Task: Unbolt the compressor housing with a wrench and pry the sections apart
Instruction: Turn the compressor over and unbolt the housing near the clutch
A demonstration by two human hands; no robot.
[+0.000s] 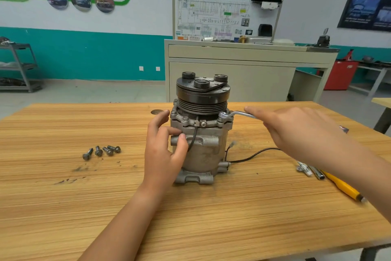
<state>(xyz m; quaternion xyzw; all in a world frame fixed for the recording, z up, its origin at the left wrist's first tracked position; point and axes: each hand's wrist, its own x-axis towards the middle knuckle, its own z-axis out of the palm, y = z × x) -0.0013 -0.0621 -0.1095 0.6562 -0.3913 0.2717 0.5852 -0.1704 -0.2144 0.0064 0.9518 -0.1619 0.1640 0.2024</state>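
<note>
1. At mid-table (84, 197) stands the compressor (203, 146), upright, pulley uppermost.
2. Left of the compressor lie four loose bolts (101, 151). Judgement: the housing is partly unbolted.
3. Left hand (163, 155) curls round the compressor's left side, thumb on a lug, steadying it.
4. Right of the compressor, the right hand (296, 134) lies over the wrench (239, 114) handle, fingers straight and pressing. The thumb is hidden. The ring end sits on a flange bolt (222, 117) at the compressor's right front.
5. Step in hand: loosening that bolt. The next move calls for a firm swing with the body braced against turning. Further flange bolts appear seated, so prying is not yet due. A yellow-handled tool (340, 186) lies right of the compressor.
</note>
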